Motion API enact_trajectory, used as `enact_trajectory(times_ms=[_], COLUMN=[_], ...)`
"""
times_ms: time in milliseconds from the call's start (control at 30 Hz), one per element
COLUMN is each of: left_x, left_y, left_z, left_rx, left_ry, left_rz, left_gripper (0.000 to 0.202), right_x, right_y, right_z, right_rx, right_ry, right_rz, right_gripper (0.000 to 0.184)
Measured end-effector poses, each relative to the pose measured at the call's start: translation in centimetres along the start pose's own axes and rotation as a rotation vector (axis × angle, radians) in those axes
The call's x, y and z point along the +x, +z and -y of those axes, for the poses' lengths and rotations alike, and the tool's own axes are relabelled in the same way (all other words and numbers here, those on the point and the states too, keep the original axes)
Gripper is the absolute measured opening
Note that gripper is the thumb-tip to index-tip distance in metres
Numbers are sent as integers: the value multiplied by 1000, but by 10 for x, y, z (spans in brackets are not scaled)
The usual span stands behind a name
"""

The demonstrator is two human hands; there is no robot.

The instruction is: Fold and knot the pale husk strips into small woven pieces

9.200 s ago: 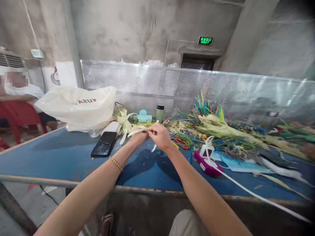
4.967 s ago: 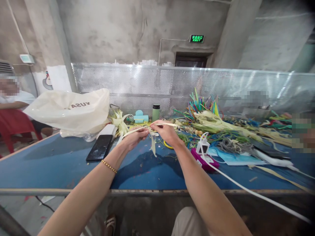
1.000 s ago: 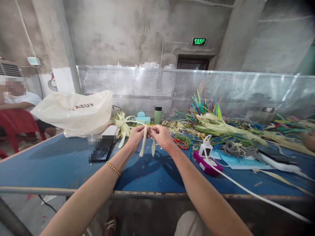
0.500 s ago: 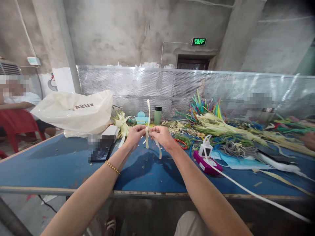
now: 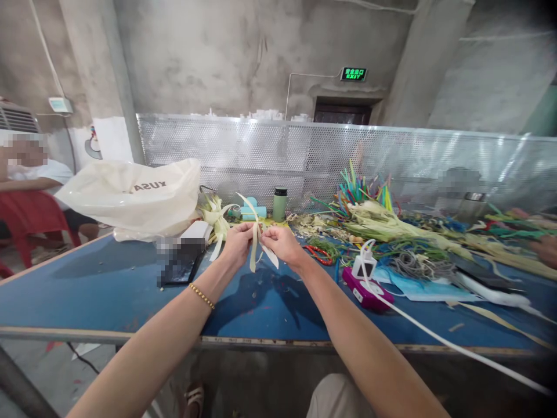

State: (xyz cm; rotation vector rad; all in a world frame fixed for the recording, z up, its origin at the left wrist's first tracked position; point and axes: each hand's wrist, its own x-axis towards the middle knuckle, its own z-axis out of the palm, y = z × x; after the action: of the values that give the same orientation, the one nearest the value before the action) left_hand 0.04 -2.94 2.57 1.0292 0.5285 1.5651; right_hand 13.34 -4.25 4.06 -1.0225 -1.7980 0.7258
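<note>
My left hand point(image 5: 237, 244) is closed in a pinch on pale corn husk strips point(image 5: 253, 255), held above the blue table. One strip end curves up and to the left over the fingers, and others hang down below. Close beside it, my right hand point(image 5: 284, 245) has its fingertips pinched on the same strips, where one pale end point(image 5: 270, 257) slants down to the right. The fingers cover the spot where the strips cross, so I cannot tell whether they are knotted there.
On the blue table point(image 5: 108, 296) lie a white bag point(image 5: 130, 200), a dark tablet-like device point(image 5: 180, 267) and a husk bundle point(image 5: 214, 215). Behind the hands stands a green bottle point(image 5: 279, 206). To the right are a purple power strip point(image 5: 365, 290), a white cable point(image 5: 418, 328) and piled husks point(image 5: 383, 223).
The upright strip end has tipped over to the left, and the hanging ends have shifted and drawn up. Both hands stay close together in nearly the same place.
</note>
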Motion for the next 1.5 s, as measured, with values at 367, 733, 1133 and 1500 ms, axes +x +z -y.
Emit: enact_trajectory(times_ms=[367,733,1133,1500], left_x=[-2,-5,-2,-8], left_y=[-2,-3,-3,0], left_z=[-5,-3,3,2], left_rx=[136,198,501,565], left_ry=[-106,-167,76,55], left_rz=[211,240,313,346], left_gripper=[21,24,15,15], right_x=[4,1,6,6], right_y=[-31,-30,-32,-34], right_z=[0,-1,-6,-4], right_rx=[-20,107,25,-50], right_ry=[-52,-36,-1,33], right_rz=[-40,38,-149,-136], right_gripper=[32,12,27,25])
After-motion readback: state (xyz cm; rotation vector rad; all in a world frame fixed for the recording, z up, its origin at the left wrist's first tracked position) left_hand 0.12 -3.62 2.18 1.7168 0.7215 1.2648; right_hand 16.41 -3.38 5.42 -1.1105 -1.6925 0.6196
